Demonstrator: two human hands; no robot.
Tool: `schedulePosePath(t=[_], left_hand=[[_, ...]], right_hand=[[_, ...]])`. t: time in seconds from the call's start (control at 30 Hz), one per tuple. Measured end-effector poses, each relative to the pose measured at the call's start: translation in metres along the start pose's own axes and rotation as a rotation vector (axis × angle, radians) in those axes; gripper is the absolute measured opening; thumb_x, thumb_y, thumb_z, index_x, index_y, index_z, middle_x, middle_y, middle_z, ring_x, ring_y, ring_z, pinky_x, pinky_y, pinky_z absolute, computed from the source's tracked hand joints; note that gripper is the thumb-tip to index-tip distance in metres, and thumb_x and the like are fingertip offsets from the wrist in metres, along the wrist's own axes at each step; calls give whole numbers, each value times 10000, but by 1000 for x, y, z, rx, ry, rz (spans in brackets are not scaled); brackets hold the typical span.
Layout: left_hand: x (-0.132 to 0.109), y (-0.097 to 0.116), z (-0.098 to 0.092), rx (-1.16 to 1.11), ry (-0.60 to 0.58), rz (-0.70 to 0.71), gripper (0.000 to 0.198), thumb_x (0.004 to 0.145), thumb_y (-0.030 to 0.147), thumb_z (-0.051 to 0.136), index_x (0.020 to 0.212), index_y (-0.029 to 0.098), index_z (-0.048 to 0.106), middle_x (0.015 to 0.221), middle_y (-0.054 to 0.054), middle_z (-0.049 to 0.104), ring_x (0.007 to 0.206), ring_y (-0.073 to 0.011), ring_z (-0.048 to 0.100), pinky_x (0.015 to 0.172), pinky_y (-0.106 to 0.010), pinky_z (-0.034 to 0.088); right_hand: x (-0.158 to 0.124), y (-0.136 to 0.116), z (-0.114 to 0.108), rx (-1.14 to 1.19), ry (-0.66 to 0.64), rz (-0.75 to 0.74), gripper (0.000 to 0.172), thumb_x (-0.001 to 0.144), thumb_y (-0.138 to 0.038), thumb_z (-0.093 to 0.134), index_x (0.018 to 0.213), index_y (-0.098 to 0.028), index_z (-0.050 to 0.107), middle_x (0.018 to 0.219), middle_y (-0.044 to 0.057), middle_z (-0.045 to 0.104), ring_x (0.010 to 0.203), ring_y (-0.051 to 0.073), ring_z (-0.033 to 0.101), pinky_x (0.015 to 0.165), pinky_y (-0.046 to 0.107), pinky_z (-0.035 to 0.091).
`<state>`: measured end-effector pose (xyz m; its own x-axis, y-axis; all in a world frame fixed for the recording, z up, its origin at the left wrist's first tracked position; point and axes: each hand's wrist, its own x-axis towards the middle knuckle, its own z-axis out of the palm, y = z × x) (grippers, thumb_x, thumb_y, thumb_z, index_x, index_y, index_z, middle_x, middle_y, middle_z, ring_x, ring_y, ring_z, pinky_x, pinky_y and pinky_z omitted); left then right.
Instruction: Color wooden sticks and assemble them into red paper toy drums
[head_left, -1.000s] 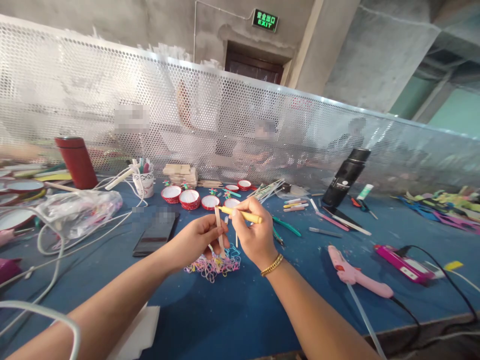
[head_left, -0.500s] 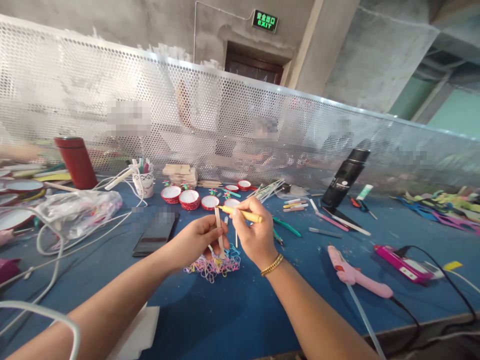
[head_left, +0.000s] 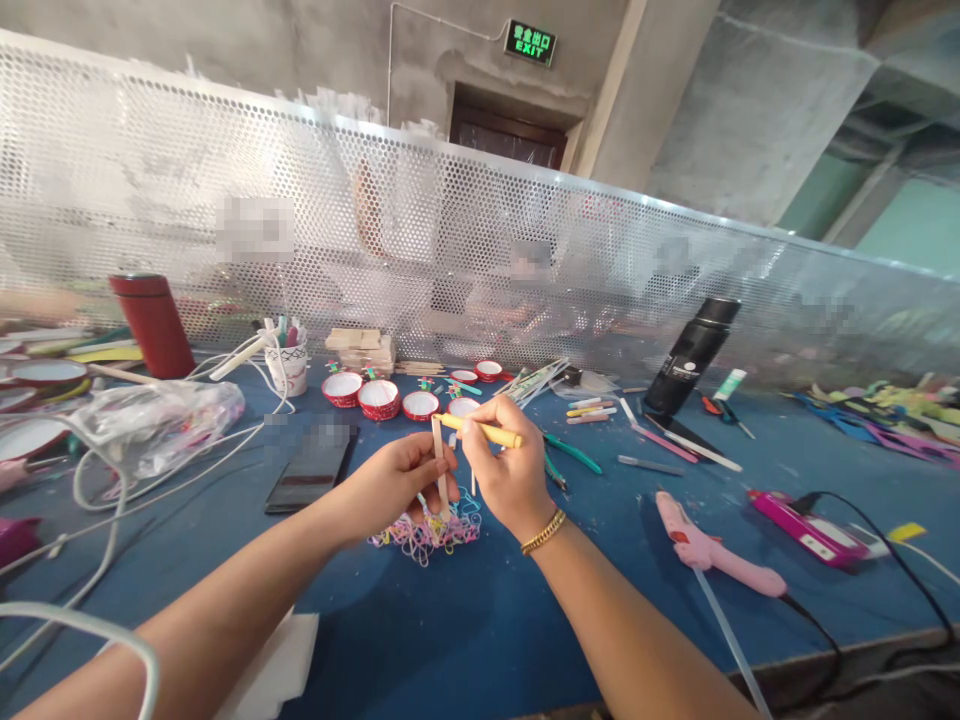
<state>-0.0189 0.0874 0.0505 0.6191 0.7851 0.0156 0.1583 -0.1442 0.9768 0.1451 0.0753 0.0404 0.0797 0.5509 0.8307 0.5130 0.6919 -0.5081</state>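
Note:
My left hand [head_left: 401, 475] pinches a narrow, flat wooden stick [head_left: 440, 465] and keeps it roughly upright. A yellow marker [head_left: 491, 432] lies between the closed fingers of my right hand [head_left: 510, 470], its tip at the top end of the stick. Just beneath the hands is a heap of small coloured rubber loops [head_left: 431, 535], partly hidden by my left hand. Small red-and-white drum-like cups [head_left: 379, 397] stand behind the hands, and green-handled pliers [head_left: 574, 453] lie beyond my right hand.
On the left are a phone [head_left: 311, 470], a red flask [head_left: 154, 325], a pen cup [head_left: 287, 365] and white cables. To the right lie a pink glue gun [head_left: 720, 560], a magenta power strip [head_left: 806, 528] and a black bottle [head_left: 691, 355]. A perforated metal screen [head_left: 480, 240] closes the back.
The marker tip has shifted very slightly at the stick's top end, and the marker sits a touch lower. Both hands otherwise keep their places and holds.

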Motion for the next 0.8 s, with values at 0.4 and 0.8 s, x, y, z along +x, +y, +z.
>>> schedulePosePath(t=[0.4,0.8], left_hand=[[0,-1,-1,8,-3,4,246,898,422,561,850,186,511,770,10,642,557,-79,576,475,-184,439],[-1,0,0,-3,5,0,282,860,462,601,862,197,506,774,1,649,555,-95,578,474,-202,436]], right_hand=[[0,-1,-1,-4,-15,5,109,864,-233,553,760,-219,524,754,11,614,728,164,572,702,305,459],[1,-1,-2,-21,8,6,127,875,-246,548,752,-224,525,757,13,617,726,164,574,697,303,469]])
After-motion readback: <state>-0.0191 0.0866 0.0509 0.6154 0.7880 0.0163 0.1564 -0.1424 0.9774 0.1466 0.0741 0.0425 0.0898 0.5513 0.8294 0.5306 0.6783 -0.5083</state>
